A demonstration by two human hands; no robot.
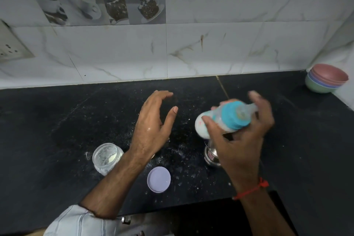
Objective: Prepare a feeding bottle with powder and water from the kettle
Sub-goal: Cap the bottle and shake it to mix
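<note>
No readable text — the steel cup's (pixel 211 156) red label is blurred.

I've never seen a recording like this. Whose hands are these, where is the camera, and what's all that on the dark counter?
There is no machine here: a person wears a wide-angle camera on the head, looking down at their own two hands. The right hand grips a milky-white feeding bottle with a turquoise collar, tilted and blurred. The left hand hovers open, holding nothing. On the black speckled stone counter stand an open clear plastic jar of white powder, a round lilac lid lying flat, and a small shiny steel vessel partly hidden beneath the right hand. Stacked pastel bowls sit in the far right corner. White powder is scattered around.
</note>
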